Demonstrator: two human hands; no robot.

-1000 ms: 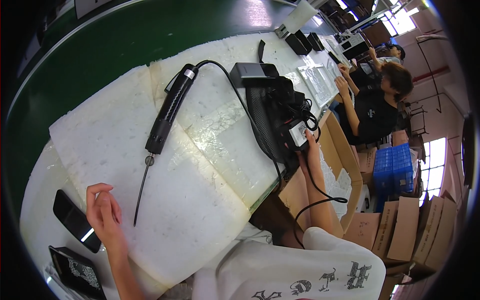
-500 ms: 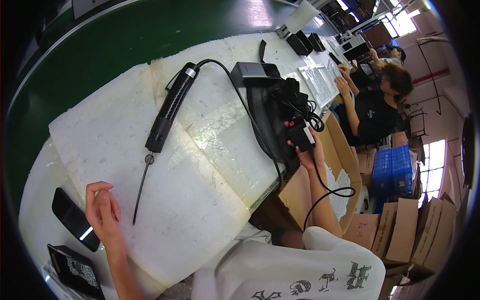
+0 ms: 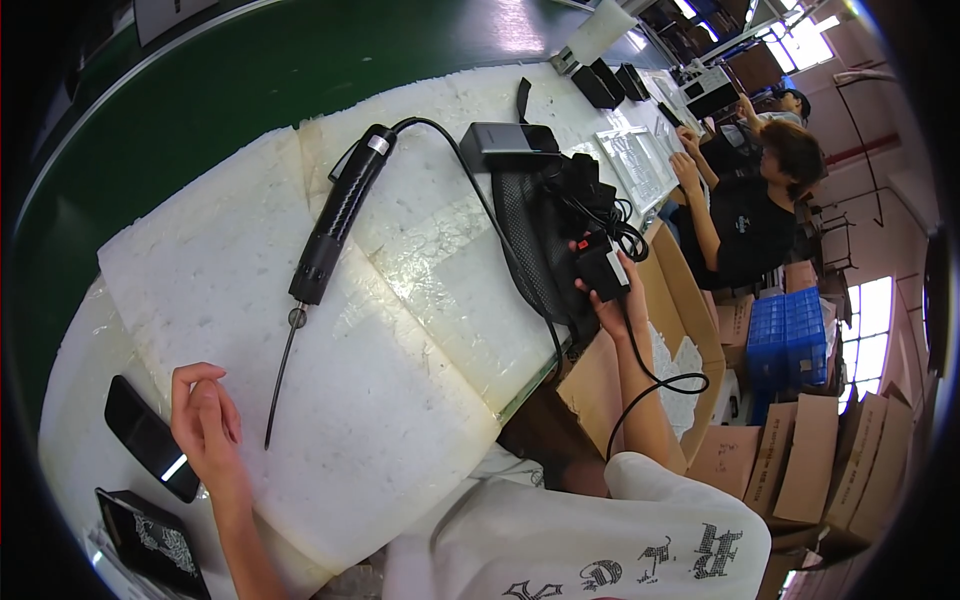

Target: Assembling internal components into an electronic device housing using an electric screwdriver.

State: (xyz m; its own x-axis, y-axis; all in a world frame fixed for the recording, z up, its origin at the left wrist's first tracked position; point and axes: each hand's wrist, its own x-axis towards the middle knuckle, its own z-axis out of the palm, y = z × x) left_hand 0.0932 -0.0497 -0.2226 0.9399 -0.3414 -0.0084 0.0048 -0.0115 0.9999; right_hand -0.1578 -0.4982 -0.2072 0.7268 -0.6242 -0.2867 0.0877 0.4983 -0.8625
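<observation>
My right hand (image 3: pixel 610 312) grips a small black power box (image 3: pixel 602 272) with a red rocker switch, beside the table's right edge. A cable runs down from this box past my forearm. My left hand (image 3: pixel 208 425) lies on the white table covering with fingers loosely curled and nothing held. Beside it is the tip of a black electric screwdriver (image 3: pixel 345 215), which lies on the table with its long bit toward me. A dark phone (image 3: pixel 150 437) rests left of my left hand. Near it stands a black tray (image 3: pixel 125 520) with small silver screws.
A black mesh pouch (image 3: pixel 522 235), a grey-black device (image 3: pixel 508 146) and bundled black cables (image 3: pixel 590 195) lie at the table's right. An open cardboard box (image 3: pixel 690 300) stands below that edge. Farther off sit two people, near blue crates (image 3: pixel 785 340) and several cartons. A green surface (image 3: pixel 330 60) borders the far side.
</observation>
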